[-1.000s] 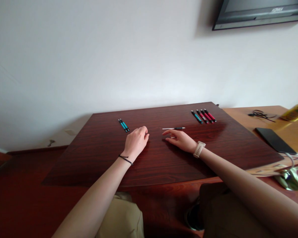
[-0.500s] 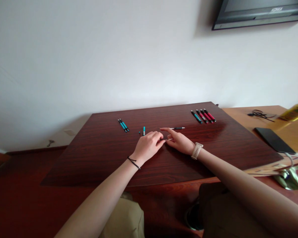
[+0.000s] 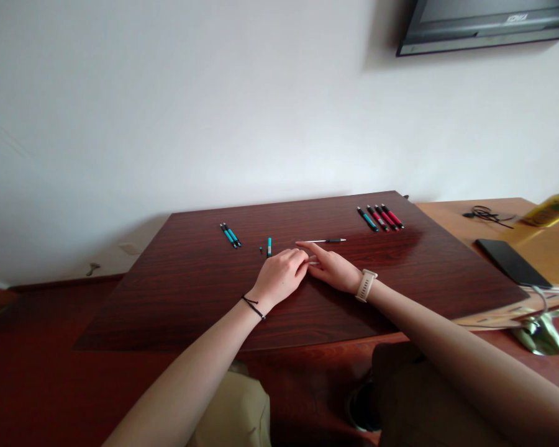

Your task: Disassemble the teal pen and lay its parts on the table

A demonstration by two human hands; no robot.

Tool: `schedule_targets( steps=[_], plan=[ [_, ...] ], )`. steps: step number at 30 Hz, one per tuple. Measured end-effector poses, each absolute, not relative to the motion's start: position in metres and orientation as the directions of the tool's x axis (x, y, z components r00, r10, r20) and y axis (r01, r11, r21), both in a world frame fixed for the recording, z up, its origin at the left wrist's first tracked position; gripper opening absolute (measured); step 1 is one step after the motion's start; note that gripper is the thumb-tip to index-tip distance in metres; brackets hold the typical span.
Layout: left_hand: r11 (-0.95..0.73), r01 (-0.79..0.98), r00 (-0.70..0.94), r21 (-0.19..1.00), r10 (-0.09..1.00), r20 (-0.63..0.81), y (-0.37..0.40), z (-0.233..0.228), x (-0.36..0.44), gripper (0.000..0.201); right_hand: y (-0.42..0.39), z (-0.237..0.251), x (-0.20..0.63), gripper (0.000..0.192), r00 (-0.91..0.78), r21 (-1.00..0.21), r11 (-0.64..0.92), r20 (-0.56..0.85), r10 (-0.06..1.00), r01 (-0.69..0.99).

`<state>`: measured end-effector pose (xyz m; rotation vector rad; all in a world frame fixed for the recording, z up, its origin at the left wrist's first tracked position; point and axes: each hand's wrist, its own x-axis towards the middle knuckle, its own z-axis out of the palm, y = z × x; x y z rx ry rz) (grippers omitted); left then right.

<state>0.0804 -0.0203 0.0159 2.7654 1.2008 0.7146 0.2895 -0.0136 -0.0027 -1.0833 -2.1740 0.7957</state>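
Observation:
My left hand (image 3: 283,273) is closed, its fingertips meeting those of my right hand (image 3: 338,269) above the table. Between them shows a slim whitish pen part (image 3: 313,262), pinched by my right thumb and fingers; my right index finger stretches forward. What my left fingers grip is mostly hidden. Just beyond my left hand lie a turquoise pen barrel (image 3: 269,244) and a tiny turquoise pen piece (image 3: 260,249). Past my right index finger is a thin pen core with a black grip (image 3: 335,240).
Two turquoise pens (image 3: 230,236) lie on the dark wooden table (image 3: 190,298) at left. At right, a turquoise pen (image 3: 368,219) lies beside several red pens (image 3: 387,218). A lighter table holds a black phone-like slab (image 3: 512,262), a cable (image 3: 489,215) and a yellow can (image 3: 552,210).
My hands have drawn slightly closer together. The dark piece that showed by my left thumb is now hidden, and less of the whitish part shows.

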Motion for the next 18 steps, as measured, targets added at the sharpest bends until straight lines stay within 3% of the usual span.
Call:
schedule_targets(
  steps=[4,10,18],
  plan=[
    [-0.686,0.695,0.578,0.217,0.712,0.398,-0.0195,0.0169,0.0783,0.012,-0.0115,-0.0040,0.2936,0.061,-0.497,-0.716,0.486,0.220,0.839,0.502],
    [-0.651,0.731,0.542,0.205,0.736,0.405,-0.0172,0.0170,0.0755,0.012,-0.0079,-0.0056,0.2988,0.031,-0.457,-0.672,0.501,0.263,0.850,0.546],
    [-0.623,0.756,0.497,0.203,0.747,0.442,-0.0166,0.0183,0.0764,0.010,-0.0070,-0.0035,0.2973,0.025,-0.429,-0.587,0.548,0.345,0.835,0.595]
  ],
)
